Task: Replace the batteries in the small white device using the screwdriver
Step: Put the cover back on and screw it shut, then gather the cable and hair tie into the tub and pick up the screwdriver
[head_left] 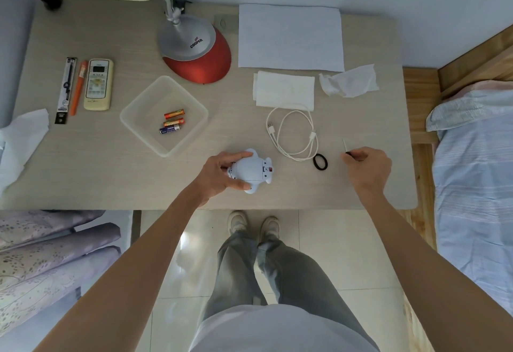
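Steadiness counts: with the left hand gripping the small white device near the desk's front edge and the right hand clutching the screwdriver well aside, its tip should seat squarely before turning.

Table, white device, lamp, tray, cable

matt wood-grain desk, translucent plastic tray

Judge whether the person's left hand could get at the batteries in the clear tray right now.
Probably yes, once freed: the left hand grips the white device, but the open-topped tray with the batteries lies close beyond it, with nothing between.
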Motion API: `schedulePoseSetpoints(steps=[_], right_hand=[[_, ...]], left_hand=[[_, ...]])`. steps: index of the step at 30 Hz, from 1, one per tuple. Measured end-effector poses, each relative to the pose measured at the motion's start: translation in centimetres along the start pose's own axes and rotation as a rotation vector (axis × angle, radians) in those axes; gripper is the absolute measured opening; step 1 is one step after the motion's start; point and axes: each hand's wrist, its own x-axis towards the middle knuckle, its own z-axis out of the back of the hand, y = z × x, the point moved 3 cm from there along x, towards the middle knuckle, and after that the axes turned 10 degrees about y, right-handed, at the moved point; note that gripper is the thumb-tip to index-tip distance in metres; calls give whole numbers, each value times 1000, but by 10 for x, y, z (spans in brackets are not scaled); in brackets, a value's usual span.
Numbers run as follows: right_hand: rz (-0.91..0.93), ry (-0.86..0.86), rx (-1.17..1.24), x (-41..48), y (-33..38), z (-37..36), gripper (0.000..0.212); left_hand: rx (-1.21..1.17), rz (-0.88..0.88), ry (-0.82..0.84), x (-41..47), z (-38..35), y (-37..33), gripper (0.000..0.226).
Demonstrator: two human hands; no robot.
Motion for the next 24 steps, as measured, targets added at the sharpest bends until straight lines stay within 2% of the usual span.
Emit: schedulePoseSetpoints(steps=[6,10,14,18,24], right_hand=[[-37,-22,107,7,-28,-15,16],[8,-101,130,2,-33,-22,16],[-16,-106,110,0,-36,-26,21],[-38,-97,100,-10,-40,-16,35],[91,-111,85,-34,-21,17,31]], left_hand=[[-18,2,-7,0,0,0,85],[-40,1,-30,-3,-2,-2,85],[-18,-16,-53,-6,-4,-4,84],[163,-29,-165,-12,-5,-8,83],[434,-15,-352,-23,-4,-42,62]])
